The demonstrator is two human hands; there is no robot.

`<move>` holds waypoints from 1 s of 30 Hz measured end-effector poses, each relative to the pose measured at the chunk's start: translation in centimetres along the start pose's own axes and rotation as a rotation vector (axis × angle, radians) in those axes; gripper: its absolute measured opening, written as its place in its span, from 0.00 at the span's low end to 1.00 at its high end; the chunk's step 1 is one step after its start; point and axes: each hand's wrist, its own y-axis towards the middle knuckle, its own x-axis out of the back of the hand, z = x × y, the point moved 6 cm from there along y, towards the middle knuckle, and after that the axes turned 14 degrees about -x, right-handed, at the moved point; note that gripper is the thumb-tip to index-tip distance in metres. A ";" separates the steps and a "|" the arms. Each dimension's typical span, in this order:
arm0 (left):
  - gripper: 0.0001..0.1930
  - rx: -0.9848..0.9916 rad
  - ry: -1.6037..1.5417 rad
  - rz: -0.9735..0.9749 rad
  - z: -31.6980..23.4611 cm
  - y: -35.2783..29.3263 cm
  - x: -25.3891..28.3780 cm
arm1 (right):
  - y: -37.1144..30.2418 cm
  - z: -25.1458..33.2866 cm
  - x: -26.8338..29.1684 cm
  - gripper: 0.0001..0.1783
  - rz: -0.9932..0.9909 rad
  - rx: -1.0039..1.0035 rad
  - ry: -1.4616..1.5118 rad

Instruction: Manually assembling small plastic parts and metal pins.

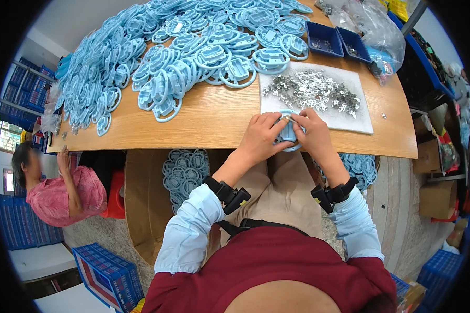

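Note:
A light-blue plastic ring part [286, 136], with a block-shaped middle, is between my two hands at the table's front edge. My left hand [260, 136] is closed on its left side, thumb and fingers gripping the rim. From the other side my right hand [315, 136] closes on it, its fingertips pressed together near the upper middle. Something small and shiny shows at the fingertips, too small to name. Just beyond lies a white foam sheet [364, 123] bearing a heap of small silvery metal pieces [318, 91].
A big pile of the same blue parts [193, 57] covers the far and left table. Two dark-blue bins [325, 51] with metal pieces stand behind the foam. Below the table sits a cardboard box [141, 203] by more blue parts. Another person [68, 190] is at the left.

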 end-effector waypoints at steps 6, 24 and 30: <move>0.30 -0.010 0.008 -0.001 -0.1 0.2 0.1 | 0.6 -1.3 -0.4 0.08 0.047 -0.212 0.150; 0.33 0.191 -0.200 -0.064 1.7 0.6 -1.1 | -2.2 0.4 0.3 0.22 0.057 -0.282 -0.277; 0.31 0.214 -0.163 -0.128 1.6 0.4 -1.1 | -3.3 1.5 -0.4 0.22 0.047 -0.131 -0.403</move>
